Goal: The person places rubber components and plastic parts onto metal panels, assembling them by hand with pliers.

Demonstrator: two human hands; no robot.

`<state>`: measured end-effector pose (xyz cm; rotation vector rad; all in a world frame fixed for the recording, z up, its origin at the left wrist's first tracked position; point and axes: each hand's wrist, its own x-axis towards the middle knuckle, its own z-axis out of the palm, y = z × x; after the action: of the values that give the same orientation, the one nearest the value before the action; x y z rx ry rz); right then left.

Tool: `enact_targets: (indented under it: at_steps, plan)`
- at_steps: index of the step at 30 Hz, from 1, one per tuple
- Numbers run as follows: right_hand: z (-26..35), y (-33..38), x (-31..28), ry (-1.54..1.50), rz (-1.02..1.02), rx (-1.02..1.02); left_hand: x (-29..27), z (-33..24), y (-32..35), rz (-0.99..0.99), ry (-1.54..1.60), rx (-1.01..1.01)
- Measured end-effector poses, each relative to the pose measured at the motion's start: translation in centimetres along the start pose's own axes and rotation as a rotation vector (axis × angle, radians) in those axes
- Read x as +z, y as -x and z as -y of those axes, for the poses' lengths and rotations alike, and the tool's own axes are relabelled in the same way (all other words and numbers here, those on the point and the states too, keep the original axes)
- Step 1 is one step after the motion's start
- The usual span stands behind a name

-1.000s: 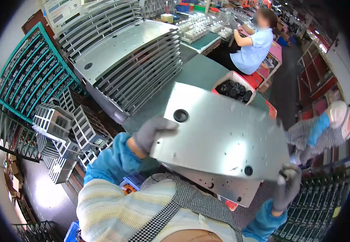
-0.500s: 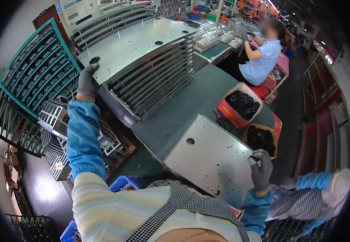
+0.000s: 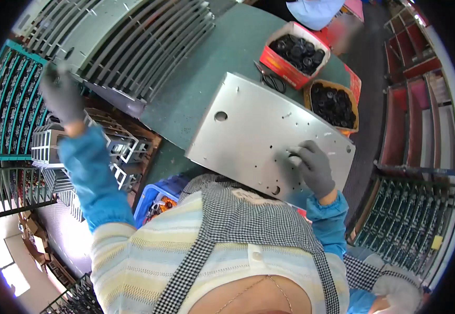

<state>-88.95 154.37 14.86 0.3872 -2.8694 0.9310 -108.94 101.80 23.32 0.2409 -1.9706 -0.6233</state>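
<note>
A flat metal panel [image 3: 243,138] with a large round hole and many small holes lies on the green table in front of me. Over its right part is my right hand [image 3: 314,167], in a grey glove, its fingertips closed around a small black round piece [image 3: 293,155]. My left hand [image 3: 62,97], gloved too, is smeared by motion beside the near corner of a stack of metal panels [image 3: 149,47] at the upper left. Its fingers are too blurred to read. Two boxes of black round plastic parts stand beyond the panel, one red and white [image 3: 285,68], one brown [image 3: 308,99].
Scissors [image 3: 270,78] lie between the panel and the red box. A blue bin [image 3: 146,201] with orange pieces sits below the table edge. Teal racks [image 3: 12,104] and metal frames [image 3: 46,149] stand left. At the lower right is a co-worker in a checked apron [image 3: 366,272].
My view has tipped down and turned. The left hand has come off the top panel's corner. The right hand has moved from the panel's far right edge inward over its surface.
</note>
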Motion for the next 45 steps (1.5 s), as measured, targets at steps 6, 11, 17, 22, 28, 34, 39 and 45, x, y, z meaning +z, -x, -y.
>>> enact_targets:
  at_steps: [6, 11, 17, 22, 28, 34, 39, 45]
  plan:
    - [0.5, -0.4, 3.7, -0.136, 0.076, -0.043, 4.5, -9.9, 24.1, 1.261, -0.025, 0.022]
    - [-1.7, -0.5, 2.2, -0.103, -0.083, 0.067, 4.5, -9.0, 24.8, 1.208, -0.023, -0.132]
    - [-15.8, 8.8, -4.7, 0.037, -0.719, 0.821, 6.4, -8.3, 25.5, 1.209, 0.012, -0.082]
    - [-19.6, 8.6, -3.8, 0.207, -0.701, 0.872, 6.2, -10.0, 25.7, 1.203, 0.069, -0.183]
    - [-19.9, 7.1, -4.3, 0.628, -0.572, 0.643, 6.8, -8.6, 26.0, 1.162, 0.112, -0.157]
    - [-18.4, 8.0, -2.9, 0.604, -0.578, 0.646, 6.2, -7.5, 26.2, 1.15, 0.233, -0.295]
    - [-19.1, 8.1, -3.1, 0.584, -0.594, 0.672, 6.6, -7.6, 26.4, 1.145, 0.2, -0.295]
    - [-19.4, 7.2, -4.9, 0.552, -0.496, 0.612, 7.6, -8.1, 26.1, 1.173, 0.24, -0.341]
